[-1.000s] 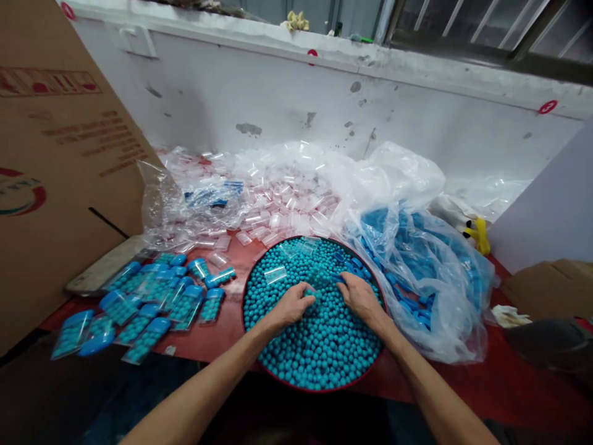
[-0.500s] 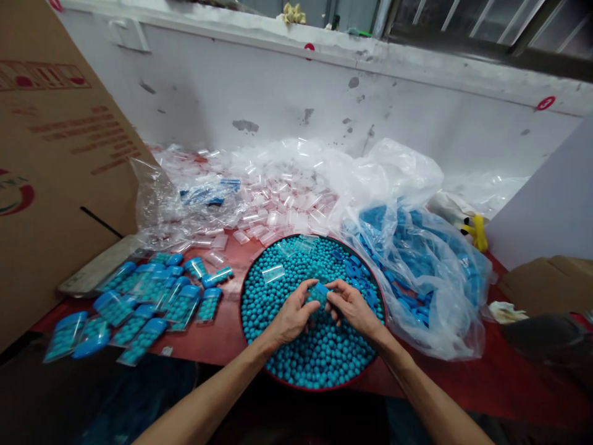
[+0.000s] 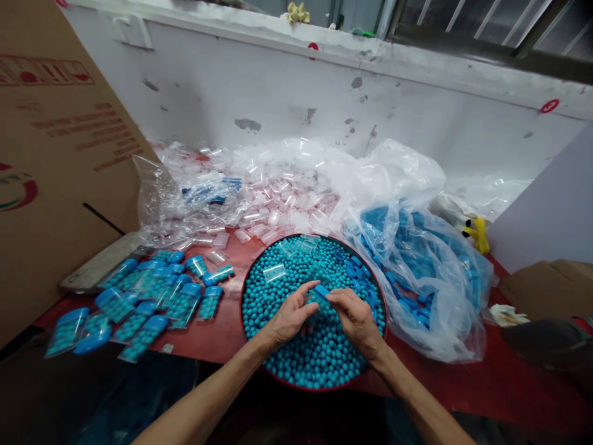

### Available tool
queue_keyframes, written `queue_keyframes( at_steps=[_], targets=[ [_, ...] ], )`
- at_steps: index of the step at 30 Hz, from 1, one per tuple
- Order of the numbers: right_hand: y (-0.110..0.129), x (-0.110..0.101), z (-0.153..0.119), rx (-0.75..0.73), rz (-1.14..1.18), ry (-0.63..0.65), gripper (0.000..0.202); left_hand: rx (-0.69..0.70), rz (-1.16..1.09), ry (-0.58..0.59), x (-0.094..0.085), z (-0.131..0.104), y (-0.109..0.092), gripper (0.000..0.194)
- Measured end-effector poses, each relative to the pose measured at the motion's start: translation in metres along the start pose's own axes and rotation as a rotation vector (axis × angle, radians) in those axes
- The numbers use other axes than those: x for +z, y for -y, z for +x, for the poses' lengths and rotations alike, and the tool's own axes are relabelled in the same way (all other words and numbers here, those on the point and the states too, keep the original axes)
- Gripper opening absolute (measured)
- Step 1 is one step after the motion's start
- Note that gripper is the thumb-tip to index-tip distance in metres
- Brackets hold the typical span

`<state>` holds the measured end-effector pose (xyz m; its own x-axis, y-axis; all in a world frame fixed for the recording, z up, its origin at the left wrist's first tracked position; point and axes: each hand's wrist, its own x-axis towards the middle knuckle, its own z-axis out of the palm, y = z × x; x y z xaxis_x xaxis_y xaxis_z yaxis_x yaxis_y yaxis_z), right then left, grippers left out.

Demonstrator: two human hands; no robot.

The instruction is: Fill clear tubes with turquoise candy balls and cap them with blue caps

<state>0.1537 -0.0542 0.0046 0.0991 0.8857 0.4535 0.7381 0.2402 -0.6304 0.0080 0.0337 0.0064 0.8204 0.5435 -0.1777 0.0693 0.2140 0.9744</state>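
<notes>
Over a round red-rimmed tub (image 3: 324,389) full of small blue-green balls, both hands meet at one small clear container. My left hand (image 3: 290,316) holds the container between thumb and fingers; its see-through body is partly hidden. A blue cap (image 3: 321,291) sits at the container's upper end. The closed fingertips of my right hand (image 3: 356,316) pinch at that cap's right end. Loose blue caps (image 3: 356,272) lie on the balls at the tub's right side, and an empty clear sleeve (image 3: 275,272) rests on them at the left.
Several filled, blue-capped containers (image 3: 184,304) lie on the red table to the left, beside a cardboard box (image 3: 55,154). Clear sleeves (image 3: 287,204) are heaped behind the tub. A plastic bag (image 3: 426,266) of blue caps lies at the right. A white wall (image 3: 278,80) stands behind.
My right hand has turned, its fingers now more tightly closed at the cap's end. The left hand has stayed nearly in place with the container. The view has shifted slightly.
</notes>
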Motion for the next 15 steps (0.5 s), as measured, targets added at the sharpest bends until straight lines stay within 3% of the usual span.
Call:
queue_keyframes(
  at_steps=[5, 10, 12, 15],
  targets=[
    [0.002, -0.006, -0.004, -0.181, -0.221, 0.049, 0.027, -0.024, -0.012, 0.021, 0.0, -0.001, -0.002, 0.049],
    [0.007, -0.006, -0.011, -0.208, -0.243, 0.134, 0.029, -0.043, -0.007, -0.005, 0.002, -0.002, 0.0, 0.04],
    [0.009, -0.005, -0.012, -0.105, -0.145, 0.101, 0.025, -0.037, 0.021, -0.001, 0.002, -0.002, 0.001, 0.038],
    [0.01, -0.005, -0.01, 0.226, 0.076, 0.066, 0.02, -0.013, 0.081, 0.038, 0.003, -0.002, 0.003, 0.036]
  ],
)
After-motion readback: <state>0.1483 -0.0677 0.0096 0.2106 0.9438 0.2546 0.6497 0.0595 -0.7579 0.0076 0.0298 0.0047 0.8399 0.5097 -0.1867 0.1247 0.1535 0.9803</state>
